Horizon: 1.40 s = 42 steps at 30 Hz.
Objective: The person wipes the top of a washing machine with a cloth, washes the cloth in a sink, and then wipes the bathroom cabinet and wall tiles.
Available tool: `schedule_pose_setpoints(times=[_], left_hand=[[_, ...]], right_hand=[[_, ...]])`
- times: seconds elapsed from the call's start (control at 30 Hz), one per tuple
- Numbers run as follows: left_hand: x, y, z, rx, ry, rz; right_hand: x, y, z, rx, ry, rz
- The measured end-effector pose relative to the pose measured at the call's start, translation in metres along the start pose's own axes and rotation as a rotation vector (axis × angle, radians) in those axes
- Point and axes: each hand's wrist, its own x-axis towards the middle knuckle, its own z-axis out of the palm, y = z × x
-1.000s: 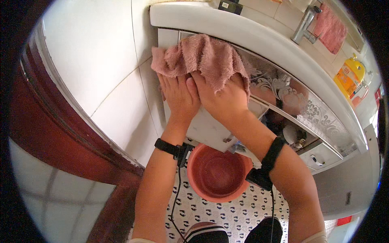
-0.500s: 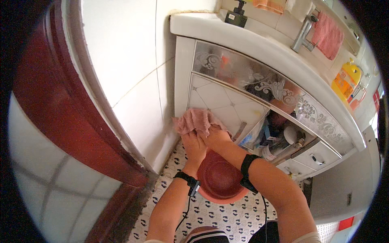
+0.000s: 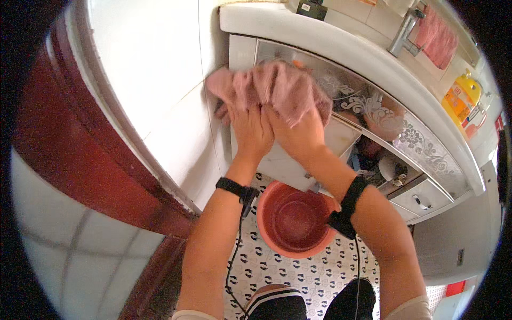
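A dusty-pink cloth [image 3: 277, 88] hangs bunched from both of my hands, spread across the upper left front of the white cabinet [image 3: 242, 50]. My left hand [image 3: 250, 130] has its fingers closed on the cloth's lower edge. Beside it and touching it, my right hand [image 3: 301, 133] grips the cloth too, its fingertips hidden in the folds. Below my forearms a reddish-pink plastic basin [image 3: 268, 240] stands on the patterned floor; whether it holds water I cannot tell.
A white countertop [image 3: 320, 33] with a metal faucet [image 3: 405, 32] curves above the cabinet. An open compartment at right holds a white cup-like item [image 3: 388, 168] and other clutter. A yellow bottle [image 3: 463, 96] stands on the counter. The tiled wall [image 3: 160, 64] and red door frame [image 3: 80, 144] lie left.
Both hands have moved up the cabinet front with the cloth, from the lower door panel to the patterned upper panel. The cloth is spread wider, and more of the basin shows.
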Motion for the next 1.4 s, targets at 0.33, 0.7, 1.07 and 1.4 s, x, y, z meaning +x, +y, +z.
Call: schedule_pose_setpoints(times=[0.33,0.7,1.07,1.4], left_hand=[[-0.156,-0.009,0.024,0.026,-0.16,-0.13],[-0.228,0.01,0.017,-0.017,-0.408,-0.332],[-0.099,0.069,0.042,0.064,-0.216,-0.006],[-0.189,0.067,0.033,-0.118,-0.496,-0.006]], right_hand=[[-0.14,-0.058,0.092,0.102,-0.54,-0.092],[-0.2,-0.078,0.079,0.061,-0.508,-0.073],[-0.111,0.008,-0.021,-0.055,0.03,0.198],[-0.232,-0.061,0.04,0.331,-0.372,0.562]])
